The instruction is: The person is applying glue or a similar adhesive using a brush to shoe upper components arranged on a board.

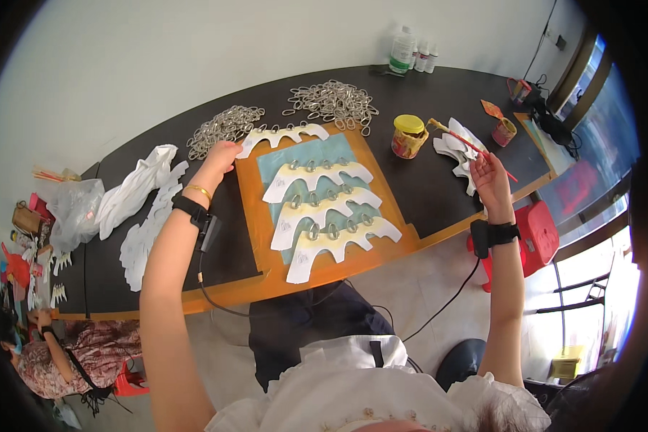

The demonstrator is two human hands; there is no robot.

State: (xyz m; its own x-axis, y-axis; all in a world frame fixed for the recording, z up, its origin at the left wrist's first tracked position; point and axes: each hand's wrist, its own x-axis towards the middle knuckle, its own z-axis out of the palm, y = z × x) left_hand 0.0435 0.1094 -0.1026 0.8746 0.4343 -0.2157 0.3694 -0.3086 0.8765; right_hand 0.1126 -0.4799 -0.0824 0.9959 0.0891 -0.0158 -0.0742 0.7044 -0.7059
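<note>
My left hand (222, 156) pinches the left end of a white piece with a scalloped edge (281, 134), which lies at the far edge of the work board. Oval metal rings stand along this piece. In my right hand (489, 181) is a thin red brush (462, 138), its yellowish tip pointing left toward a yellow-lidded jar (408, 137). Three similar white pieces lie in a row below on a blue-green sheet (270, 164). The nearest piece (329, 245) has yellowish smears and several metal rings along its upper edge.
Two heaps of metal rings (227, 129) (331, 101) lie at the back. More white pieces (147, 237) and white cloth (138, 186) are on the left, others (459, 155) beneath the brush. A small pot (504, 132) and bottles (402, 52) stand farther off. A co-worker (57, 356) sits lower left.
</note>
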